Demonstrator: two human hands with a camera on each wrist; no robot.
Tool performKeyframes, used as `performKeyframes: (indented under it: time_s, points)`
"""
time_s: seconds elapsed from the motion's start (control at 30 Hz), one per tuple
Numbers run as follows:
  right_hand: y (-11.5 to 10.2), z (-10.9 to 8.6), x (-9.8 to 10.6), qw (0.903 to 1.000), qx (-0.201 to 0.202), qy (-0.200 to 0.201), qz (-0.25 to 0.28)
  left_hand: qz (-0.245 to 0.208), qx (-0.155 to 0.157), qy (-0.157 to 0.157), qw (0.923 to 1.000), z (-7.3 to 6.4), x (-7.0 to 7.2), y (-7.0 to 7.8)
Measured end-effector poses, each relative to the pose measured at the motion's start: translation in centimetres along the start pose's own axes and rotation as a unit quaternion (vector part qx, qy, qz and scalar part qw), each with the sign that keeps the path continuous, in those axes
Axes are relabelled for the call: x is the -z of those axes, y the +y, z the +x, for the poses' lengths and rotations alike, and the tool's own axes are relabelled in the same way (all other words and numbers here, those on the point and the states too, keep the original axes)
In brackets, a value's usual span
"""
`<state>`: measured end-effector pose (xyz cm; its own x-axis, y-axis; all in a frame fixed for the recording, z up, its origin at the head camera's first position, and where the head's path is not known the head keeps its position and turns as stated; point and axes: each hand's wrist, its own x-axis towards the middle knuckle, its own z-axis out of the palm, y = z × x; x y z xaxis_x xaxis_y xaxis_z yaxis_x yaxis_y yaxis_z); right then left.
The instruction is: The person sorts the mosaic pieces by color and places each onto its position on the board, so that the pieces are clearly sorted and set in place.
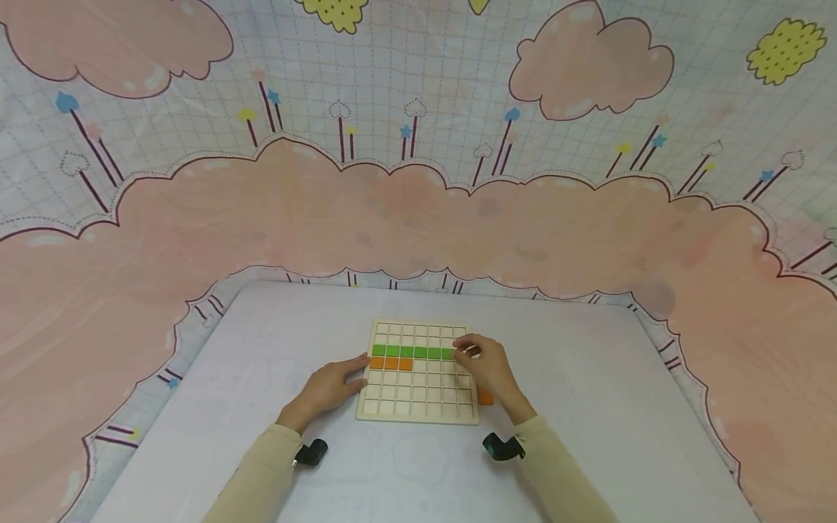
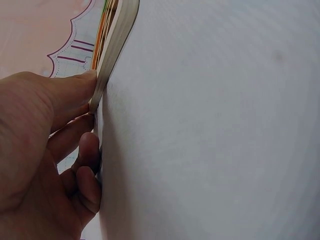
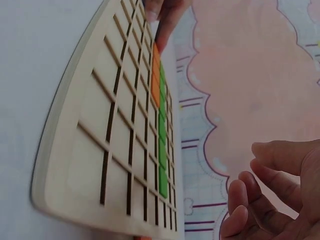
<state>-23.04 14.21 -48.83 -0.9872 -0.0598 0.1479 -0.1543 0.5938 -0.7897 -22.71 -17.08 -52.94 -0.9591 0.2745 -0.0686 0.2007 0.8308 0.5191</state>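
A light wooden grid board (image 1: 418,407) lies on the table with a row of several green tiles (image 1: 408,352) and three orange tiles (image 1: 391,363) in the row below. My left hand (image 1: 330,383) rests against the board's left edge, thumb and forefinger tips touching it; in the left wrist view the other fingers (image 2: 89,187) curl loosely by the tabletop. Over the board's right side hovers my right hand (image 1: 487,367), thumb and forefinger near the end of the green row. In the right wrist view its fingers (image 3: 240,192) are loosely bent, with nothing visible between them.
An orange piece (image 1: 486,396) lies at the board's right edge, partly covered by the right hand. The white tabletop (image 1: 562,363) surrounds the board. Behind stands a patterned cloth (image 1: 392,218) with pink clouds. Both wrists carry a small black camera (image 1: 503,447).
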Motion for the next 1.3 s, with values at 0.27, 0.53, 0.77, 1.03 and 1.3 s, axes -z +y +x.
performKeyframes:
  time_s: [0.27, 0.53, 0.77, 1.03, 1.3]
  points:
    - [1.4, -0.2, 1.1, 0.9992, -0.034, 0.004, -0.021, -0.003, 0.003, -0.002, 1.0000, 0.0, -0.1, -0.1]
    - [2.4, -0.6, 1.9, 0.9986, -0.040, 0.010, -0.033, 0.001, -0.001, 0.001, 1.0000, 0.1, -0.1, -0.2]
    - [3.6, -1.1, 2.2, 0.9977, -0.057, 0.005, -0.036, 0.000, 0.002, 0.001, 1.0000, 0.1, -0.1, -0.1]
    - [4.7, -1.5, 2.6, 0.9950, -0.083, -0.016, -0.055, 0.002, -0.003, 0.002, 1.0000, 0.1, -0.2, -0.2]
    - [5.3, -1.3, 2.6, 0.9906, -0.105, -0.033, -0.082, -0.002, -0.003, 0.002, 1.0000, 0.1, -0.2, -0.2]
